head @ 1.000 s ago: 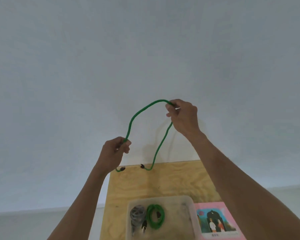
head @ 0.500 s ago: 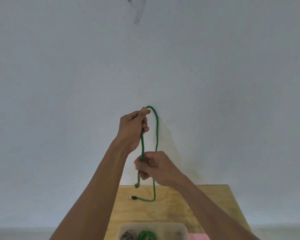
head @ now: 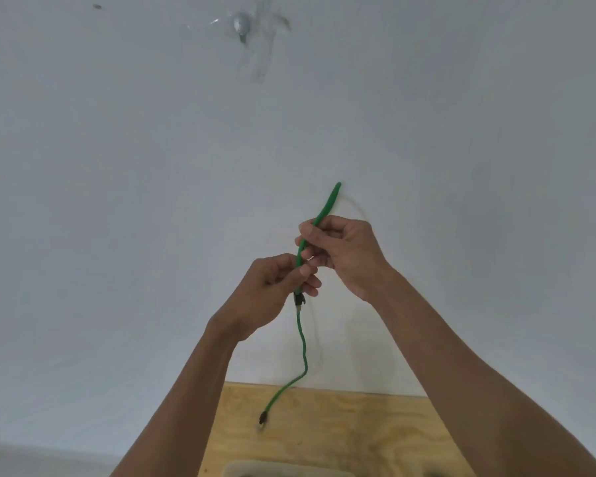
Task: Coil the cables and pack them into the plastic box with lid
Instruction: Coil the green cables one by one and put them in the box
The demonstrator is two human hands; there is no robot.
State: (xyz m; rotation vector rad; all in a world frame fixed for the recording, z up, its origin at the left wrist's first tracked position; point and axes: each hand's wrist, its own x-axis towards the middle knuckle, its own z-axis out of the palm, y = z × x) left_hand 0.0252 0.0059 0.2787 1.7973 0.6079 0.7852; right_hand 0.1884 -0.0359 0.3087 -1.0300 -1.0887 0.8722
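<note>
Both of your hands are raised in front of the pale wall [head: 117, 201], forearms bare and angled up toward each other. Your right hand [head: 344, 251] sits higher, fingers curled round the green cable [head: 302, 342] where it is folded into a narrow doubled length; the fold pokes up past your knuckles. Your left hand [head: 272, 290] is just below, touching the right, pinching the same cable between thumb and fingertips right above a dark connector [head: 298, 299]. From there one strand hangs down in a loose wave, its other dark plug [head: 263, 417] dangling over the plywood table [head: 358, 428]. The cable looks round and braided, matte green. At the bottom edge only the translucent rim of the plastic box [head: 289, 471] shows. No readable writing appears anywhere.
</note>
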